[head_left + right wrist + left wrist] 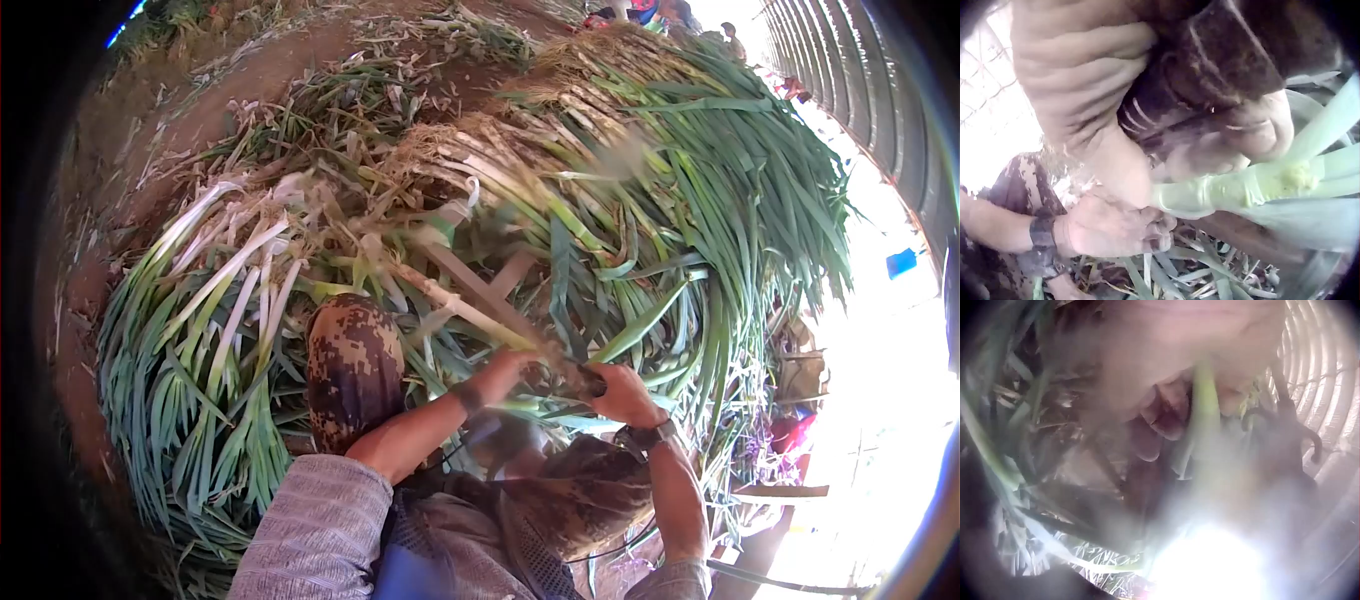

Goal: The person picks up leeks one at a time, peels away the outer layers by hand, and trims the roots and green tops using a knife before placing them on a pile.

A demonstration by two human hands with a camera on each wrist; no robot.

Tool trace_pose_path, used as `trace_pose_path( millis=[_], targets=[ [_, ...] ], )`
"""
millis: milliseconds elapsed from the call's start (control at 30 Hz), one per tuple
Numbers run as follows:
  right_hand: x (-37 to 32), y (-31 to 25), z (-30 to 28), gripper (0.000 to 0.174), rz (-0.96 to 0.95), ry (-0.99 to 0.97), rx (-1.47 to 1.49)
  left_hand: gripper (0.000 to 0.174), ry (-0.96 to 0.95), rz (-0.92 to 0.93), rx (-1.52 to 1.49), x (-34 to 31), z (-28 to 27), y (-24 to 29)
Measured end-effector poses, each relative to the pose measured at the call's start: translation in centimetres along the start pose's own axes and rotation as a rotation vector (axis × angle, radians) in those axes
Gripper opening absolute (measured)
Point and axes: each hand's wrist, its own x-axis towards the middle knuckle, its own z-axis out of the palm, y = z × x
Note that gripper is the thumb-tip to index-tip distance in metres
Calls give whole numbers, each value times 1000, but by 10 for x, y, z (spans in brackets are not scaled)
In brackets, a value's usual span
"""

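In the head view my left hand (pixel 505 375) grips a long green onion (pixel 470 312) by its stalk, with the pale root end pointing away to the upper left. My right hand (pixel 625 393) is close beside it, leaves spreading out past both hands. The right wrist view shows its thumb and fingers pinching the green onion (pixel 1210 194) where the leaves begin. Dark brown bands (pixel 1229 53) with pale lines lie across the fingers of that hand. A green stalk (pixel 1205 400) passes by the left fingers in the left wrist view, partly washed out by glare.
A big heap of green onions (pixel 700 170) lies ahead and right, roots toward the middle. Another bunch (pixel 215 300) with whitish stalks lies at the left by my knee (pixel 352 365). Wooden slats (pixel 485 285) stand before me. Curved ribbed sheeting (pixel 850 60) rises at the upper right.
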Motion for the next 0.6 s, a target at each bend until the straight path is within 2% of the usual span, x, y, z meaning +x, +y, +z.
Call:
trace_pose_path(
  millis=[67,133,167,233,267,300,333,433,467,500,533,567,600],
  targets=[
    [-2,0,-4,33,39,133,55,31,-1,51,40,3,-4,3],
    [-3,3,-6,34,36,118,34,33,-178,284,238,11,-10,0],
    [-3,4,-8,35,32,101,10,33,-188,281,247,15,-16,2],
    [-5,8,-8,35,59,131,42,33,211,946,913,18,-40,11],
    [-7,10,-7,35,82,149,73,36,130,592,193,29,-61,29],
    [-10,10,-6,35,94,167,80,26,314,690,-69,57,-101,32],
    [-10,9,-4,35,79,177,99,14,401,555,-415,2,-20,98],
    [-7,10,2,35,72,173,122,9,533,744,-360,3,-37,157],
    [-7,9,3,36,32,136,168,11,583,813,-301,-12,-17,180],
    [-7,7,5,38,-8,103,216,16,619,876,-244,-42,23,208],
    [-11,3,7,44,-30,130,280,22,498,936,-178,-58,25,231],
    [-18,2,8,44,-29,144,298,33,633,967,-126,-76,41,254],
    [-22,3,8,46,-60,141,354,40,462,951,-51,-88,44,272]
  ],
)
